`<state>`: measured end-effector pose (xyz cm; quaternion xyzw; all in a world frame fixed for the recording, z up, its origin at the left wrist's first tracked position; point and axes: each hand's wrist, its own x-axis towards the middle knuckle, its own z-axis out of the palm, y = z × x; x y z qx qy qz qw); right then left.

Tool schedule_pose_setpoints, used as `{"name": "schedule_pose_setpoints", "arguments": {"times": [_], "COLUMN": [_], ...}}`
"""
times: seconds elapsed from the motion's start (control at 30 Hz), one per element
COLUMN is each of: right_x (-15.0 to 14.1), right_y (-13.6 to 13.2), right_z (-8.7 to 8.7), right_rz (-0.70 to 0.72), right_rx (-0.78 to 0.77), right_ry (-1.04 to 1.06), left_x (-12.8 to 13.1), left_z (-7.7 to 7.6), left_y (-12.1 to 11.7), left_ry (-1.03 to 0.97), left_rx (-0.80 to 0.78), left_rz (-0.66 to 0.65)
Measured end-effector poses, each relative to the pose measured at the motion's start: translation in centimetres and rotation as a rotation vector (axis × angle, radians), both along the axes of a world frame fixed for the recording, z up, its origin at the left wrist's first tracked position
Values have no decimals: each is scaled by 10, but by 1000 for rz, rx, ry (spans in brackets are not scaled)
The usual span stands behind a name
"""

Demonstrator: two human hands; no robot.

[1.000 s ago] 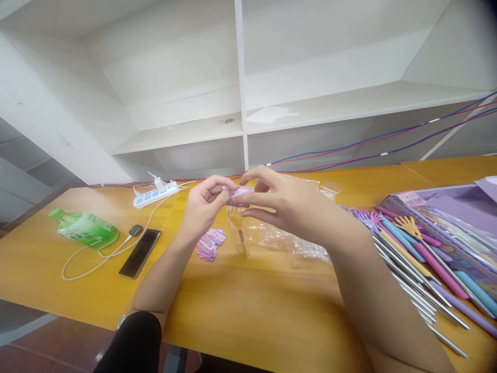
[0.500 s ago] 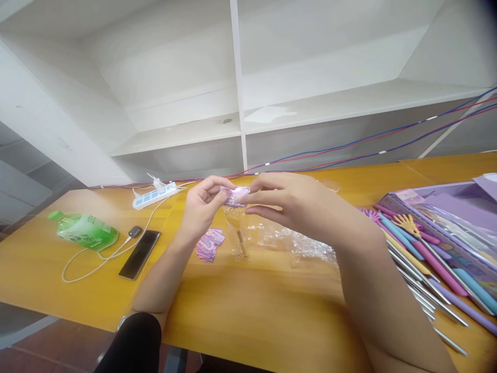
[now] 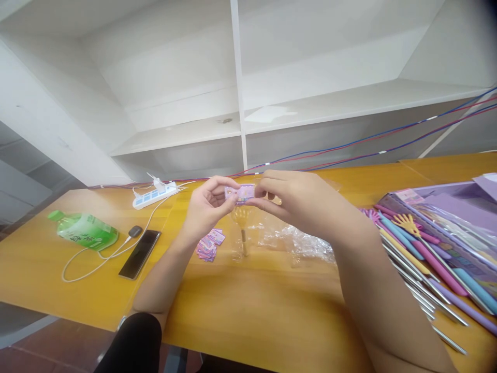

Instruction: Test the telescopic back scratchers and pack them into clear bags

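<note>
Between my two hands is a small pink-purple printed card (image 3: 244,193), held level above the table. My left hand (image 3: 207,204) pinches its left end between thumb and fingers. The fingertips of my right hand (image 3: 291,197) are closed on its right end. Below the card hangs a clear plastic bag (image 3: 236,243) with a hand-shaped back scratcher (image 3: 244,235) inside, its metal shaft pointing toward me. How the bag joins the card is hidden by my fingers. A loose pile of similar cards (image 3: 208,244) lies beside my left wrist.
Crumpled clear bags (image 3: 310,244) lie under my right hand. More back scratchers (image 3: 421,243) in several colours lie at right beside a purple box (image 3: 466,207). At left are a green bottle (image 3: 87,230), phone (image 3: 140,255), cable and power strip (image 3: 156,195). Shelving (image 3: 238,93) stands behind the table.
The card has shifted slightly right and turned flatter to view. My right fingers, apart before, have closed on its right end. The bagged back scratcher has swung a little right.
</note>
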<state>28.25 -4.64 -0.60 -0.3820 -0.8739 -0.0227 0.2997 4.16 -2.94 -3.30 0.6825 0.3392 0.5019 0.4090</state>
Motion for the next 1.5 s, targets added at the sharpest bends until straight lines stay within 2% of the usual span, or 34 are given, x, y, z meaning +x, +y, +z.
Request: {"name": "schedule_pose_setpoints", "arguments": {"times": [0.17,0.43,0.8,0.9,0.97,1.1,1.23,1.37,1.5], "right_x": [-9,-7,3,6,6,-1,-17,-28,-32], "right_y": [6,9,6,4,3,10,28,45,52], "right_z": [-7,-4,-3,0,1,-5,-20,-38,-51], "right_rz": [-47,-74,-13,-5,29,134,173,315,406], "right_rx": [-80,-326,-281,-313,-397,-672,-876,-1089,-1145], "right_ry": [9,58,81,63,37,-99,-238,-196,-208], "left_x": [0,-1,-7,-9,-10,-10,-11,-15,-16], "left_z": [2,5,7,7,8,9,10,12,12], "left_y": [0,1,0,1,0,-3,-5,-5,-5], "left_ry": [-4,-8,41,71,98,151,190,230,249], "left_rx": [-27,-65,-37,-30,-16,-8,-5,17,55], "left_rz": [-44,-95,-142,-138,-118,-147,-186,-179,-161]}}
